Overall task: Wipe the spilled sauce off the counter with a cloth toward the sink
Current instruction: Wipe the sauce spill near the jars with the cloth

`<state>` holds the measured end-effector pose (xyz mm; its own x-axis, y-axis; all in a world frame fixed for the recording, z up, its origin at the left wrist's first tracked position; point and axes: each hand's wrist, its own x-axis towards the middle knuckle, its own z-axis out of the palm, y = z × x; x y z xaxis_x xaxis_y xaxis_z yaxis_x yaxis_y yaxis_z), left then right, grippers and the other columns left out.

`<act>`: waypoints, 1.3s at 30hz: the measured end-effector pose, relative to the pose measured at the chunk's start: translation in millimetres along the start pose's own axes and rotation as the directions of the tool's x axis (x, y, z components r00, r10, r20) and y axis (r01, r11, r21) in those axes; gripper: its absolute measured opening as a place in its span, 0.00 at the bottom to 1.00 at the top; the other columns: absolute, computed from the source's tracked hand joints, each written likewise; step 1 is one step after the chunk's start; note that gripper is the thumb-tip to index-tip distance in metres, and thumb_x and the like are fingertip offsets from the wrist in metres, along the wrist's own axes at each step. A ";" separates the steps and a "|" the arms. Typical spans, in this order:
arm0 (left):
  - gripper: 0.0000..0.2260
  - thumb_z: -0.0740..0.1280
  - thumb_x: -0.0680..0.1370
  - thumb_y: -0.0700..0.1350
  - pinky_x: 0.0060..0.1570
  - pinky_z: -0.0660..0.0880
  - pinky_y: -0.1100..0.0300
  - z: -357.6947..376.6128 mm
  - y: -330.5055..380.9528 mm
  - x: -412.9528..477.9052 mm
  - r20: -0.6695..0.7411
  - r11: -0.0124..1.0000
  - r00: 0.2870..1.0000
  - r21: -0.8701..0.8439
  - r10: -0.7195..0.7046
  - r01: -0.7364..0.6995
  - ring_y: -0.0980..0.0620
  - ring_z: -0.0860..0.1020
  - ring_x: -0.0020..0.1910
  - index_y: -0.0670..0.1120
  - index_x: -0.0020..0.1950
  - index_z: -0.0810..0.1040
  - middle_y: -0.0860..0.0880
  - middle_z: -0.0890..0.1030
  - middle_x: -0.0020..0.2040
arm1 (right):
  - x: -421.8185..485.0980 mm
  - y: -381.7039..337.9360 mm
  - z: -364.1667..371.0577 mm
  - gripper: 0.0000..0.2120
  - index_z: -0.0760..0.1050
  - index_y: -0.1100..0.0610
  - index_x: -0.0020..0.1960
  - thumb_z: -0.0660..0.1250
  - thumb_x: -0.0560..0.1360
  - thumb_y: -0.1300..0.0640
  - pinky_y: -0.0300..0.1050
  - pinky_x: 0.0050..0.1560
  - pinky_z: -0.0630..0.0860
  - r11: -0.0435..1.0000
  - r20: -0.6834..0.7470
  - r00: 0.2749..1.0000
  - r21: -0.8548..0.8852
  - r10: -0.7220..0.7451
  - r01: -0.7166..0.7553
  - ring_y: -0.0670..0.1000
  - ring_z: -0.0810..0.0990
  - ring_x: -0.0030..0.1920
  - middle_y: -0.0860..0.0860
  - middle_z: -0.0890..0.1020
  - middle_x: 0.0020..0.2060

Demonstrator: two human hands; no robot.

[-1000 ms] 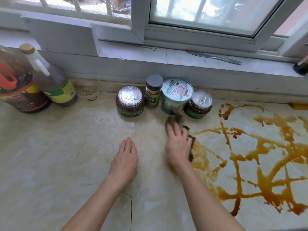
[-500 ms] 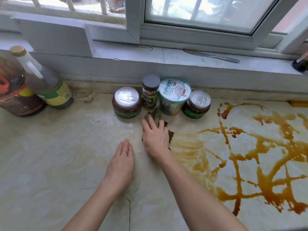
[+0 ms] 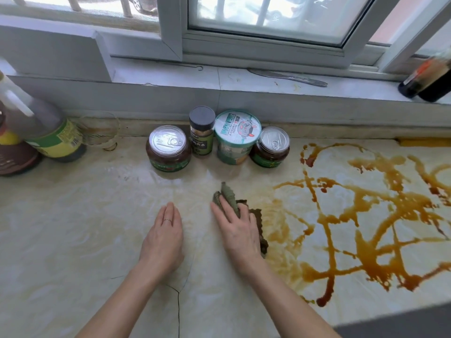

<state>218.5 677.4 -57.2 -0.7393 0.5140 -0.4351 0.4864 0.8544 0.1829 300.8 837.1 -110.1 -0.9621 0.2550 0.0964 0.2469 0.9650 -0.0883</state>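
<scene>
The right hand (image 3: 238, 230) and the cloth (image 3: 228, 195) have come back a little from the row of jars. Half a second ago the tip of the cloth was almost at the paper tub (image 3: 236, 136); now there is a strip of bare counter (image 3: 73, 240) between them. The right hand lies flat on the cloth with straight fingers and presses it down, so it does not hold it in a fist. The left hand (image 3: 163, 237) has stayed where it was, flat on the counter just beside the right hand, with a thin ring on one finger and nothing in it. The brown sauce (image 3: 366, 215) still lies in big messy lines to the right of the cloth, and the spot next to the cloth is only a pale smear.

Most of the cloth is hidden under the right hand. Only a green tip and a dark, wet edge stick out. The big bottles (image 3: 46, 132) on the left are cut off by the edge. A dark bottle (image 3: 429, 81) on the window sill at the right is blurry and cut off too. The sauce runs out past the right edge.
</scene>
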 end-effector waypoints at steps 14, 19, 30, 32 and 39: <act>0.32 0.56 0.78 0.40 0.74 0.49 0.57 0.5 -4.9 2.6 0.006 0.999 1.000 -0.041 -0.011 0.011 0.48 0.42 0.77 0.40 0.77 0.41 0.45 0.39 0.78 | -62.7 -18.8 1.2 0.23 0.72 0.51 0.70 0.55 0.76 0.58 0.51 0.54 0.65 0.990 -0.052 0.989 -0.001 -0.141 0.141 0.57 0.74 0.62 0.45 0.73 0.69; 0.31 0.54 0.79 0.39 0.74 0.47 0.57 2.4 -5.2 1.6 0.001 0.999 1.000 -0.048 -0.008 0.008 0.47 0.42 0.77 0.39 0.77 0.41 0.44 0.40 0.78 | -47.8 54.0 -12.2 0.26 0.65 0.48 0.74 0.51 0.76 0.58 0.56 0.52 0.71 0.983 0.029 0.984 -0.062 0.175 -0.173 0.59 0.70 0.63 0.45 0.69 0.72; 0.32 0.56 0.79 0.43 0.74 0.51 0.55 5.8 -3.3 5.3 0.016 0.999 0.999 -0.017 -0.033 0.033 0.46 0.43 0.77 0.39 0.77 0.41 0.44 0.40 0.78 | -95.2 24.4 2.0 0.21 0.72 0.51 0.68 0.57 0.77 0.59 0.51 0.53 0.68 0.984 -0.085 0.982 0.027 -0.171 0.173 0.55 0.71 0.65 0.47 0.74 0.67; 0.32 0.56 0.79 0.42 0.74 0.52 0.54 5.1 1.1 4.2 0.017 0.998 0.999 -0.034 -0.048 0.048 0.46 0.43 0.77 0.38 0.77 0.42 0.43 0.40 0.78 | -87.5 52.9 -2.8 0.24 0.71 0.50 0.70 0.55 0.75 0.59 0.51 0.54 0.66 0.997 -0.044 0.996 0.010 -0.078 0.078 0.55 0.70 0.65 0.46 0.73 0.68; 0.31 0.57 0.78 0.38 0.74 0.52 0.55 22.4 49.5 -9.6 -0.100 0.991 0.995 -0.126 0.020 -0.033 0.45 0.45 0.77 0.39 0.77 0.46 0.42 0.42 0.78 | -67.0 78.1 -24.6 0.24 0.74 0.54 0.68 0.67 0.73 0.68 0.57 0.62 0.72 0.979 -0.078 0.991 0.178 0.110 -0.095 0.61 0.72 0.64 0.55 0.74 0.68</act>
<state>260.1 713.1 -63.7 -0.7722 0.5363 -0.3407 0.4479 0.8398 0.3068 387.4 896.8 -99.1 -0.9170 0.3638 0.1634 0.3125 0.9101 -0.2722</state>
